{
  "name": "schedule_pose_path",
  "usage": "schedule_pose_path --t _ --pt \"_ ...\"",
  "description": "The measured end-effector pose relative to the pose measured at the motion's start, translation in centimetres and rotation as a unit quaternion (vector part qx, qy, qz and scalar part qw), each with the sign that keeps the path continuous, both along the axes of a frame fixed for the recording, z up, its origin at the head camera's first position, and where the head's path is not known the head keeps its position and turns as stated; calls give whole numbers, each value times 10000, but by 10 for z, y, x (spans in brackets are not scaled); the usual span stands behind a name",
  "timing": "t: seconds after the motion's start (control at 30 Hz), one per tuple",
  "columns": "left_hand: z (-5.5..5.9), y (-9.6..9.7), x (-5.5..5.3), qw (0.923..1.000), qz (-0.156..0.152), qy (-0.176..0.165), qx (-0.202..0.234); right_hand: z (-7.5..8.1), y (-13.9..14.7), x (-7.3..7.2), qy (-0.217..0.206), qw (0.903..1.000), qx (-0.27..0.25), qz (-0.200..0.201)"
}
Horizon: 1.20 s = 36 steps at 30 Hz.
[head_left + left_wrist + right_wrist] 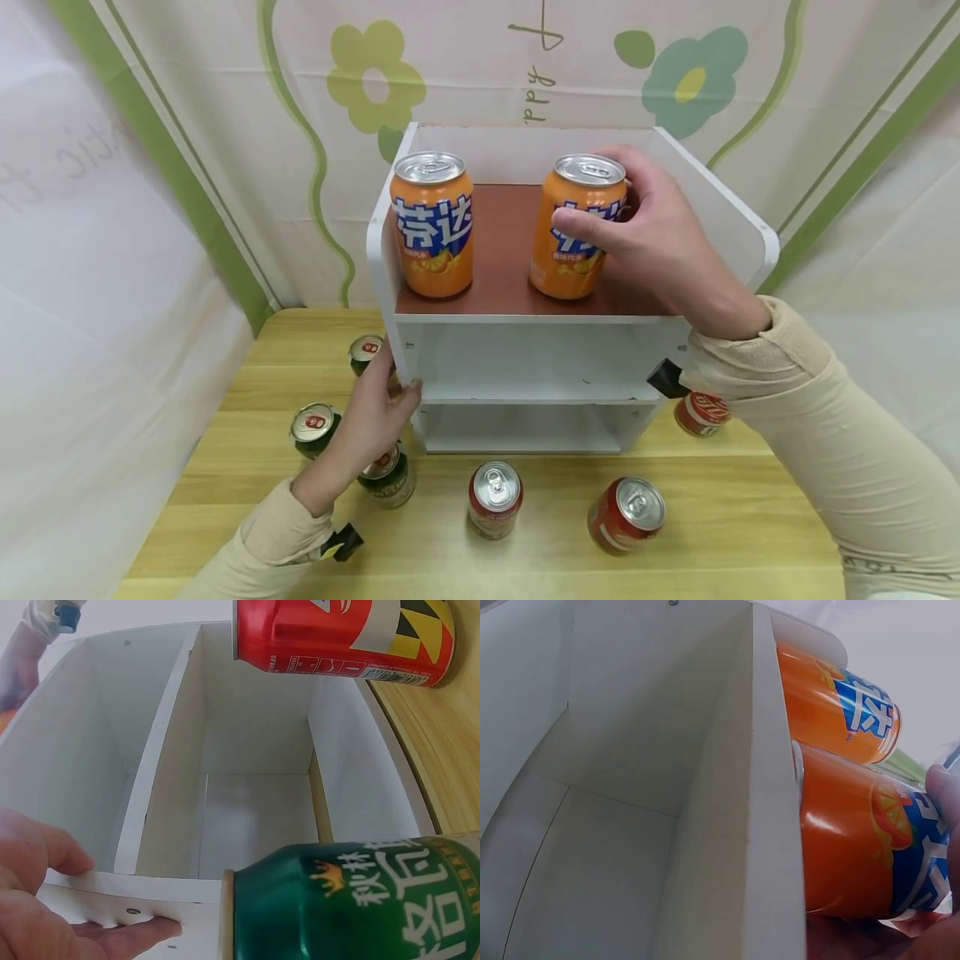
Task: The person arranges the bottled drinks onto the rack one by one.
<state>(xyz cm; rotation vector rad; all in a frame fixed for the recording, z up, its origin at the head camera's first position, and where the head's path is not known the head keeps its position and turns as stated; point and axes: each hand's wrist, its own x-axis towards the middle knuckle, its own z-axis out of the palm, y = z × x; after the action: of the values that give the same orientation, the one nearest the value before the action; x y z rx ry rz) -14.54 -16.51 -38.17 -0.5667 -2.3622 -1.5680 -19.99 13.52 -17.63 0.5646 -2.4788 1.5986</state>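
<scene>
A white shelf unit (525, 319) with a brown-lined top tier stands on the wooden table. On that top tier my right hand (660, 229) grips an orange soda can (572, 279), thumb across its front and fingers round the far side. A second orange soda can (437, 267) stands upright at the tier's left end. Lower down, my left hand (371, 421) holds the edge of the unit's left side panel; the left wrist view shows its thumb inside and fingers (142, 939) outside. Both lower tiers appear in the right wrist view beside the gripped can (847, 832).
Several green cans (315, 427) stand on the table (247, 433) around my left forearm. Red cans stand before the unit, one at the middle (493, 512) and one further right (615, 525). Another red can (701, 414) is partly behind my right sleeve. Fabric walls surround the table.
</scene>
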Motion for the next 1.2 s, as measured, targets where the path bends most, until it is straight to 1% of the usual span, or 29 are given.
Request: schedule_pose_path --t 0.6,0.9,1.2 --pt "0 1 -1 10000 3 -2 -27 -3 -1 0 134 9998 119 -23" --pt "-2 2 -1 10000 -7 -29 7 -5 1 2 173 9997 194 -48" --pt "0 1 -2 10000 4 -58 31 -5 -2 2 235 9994 220 -83"
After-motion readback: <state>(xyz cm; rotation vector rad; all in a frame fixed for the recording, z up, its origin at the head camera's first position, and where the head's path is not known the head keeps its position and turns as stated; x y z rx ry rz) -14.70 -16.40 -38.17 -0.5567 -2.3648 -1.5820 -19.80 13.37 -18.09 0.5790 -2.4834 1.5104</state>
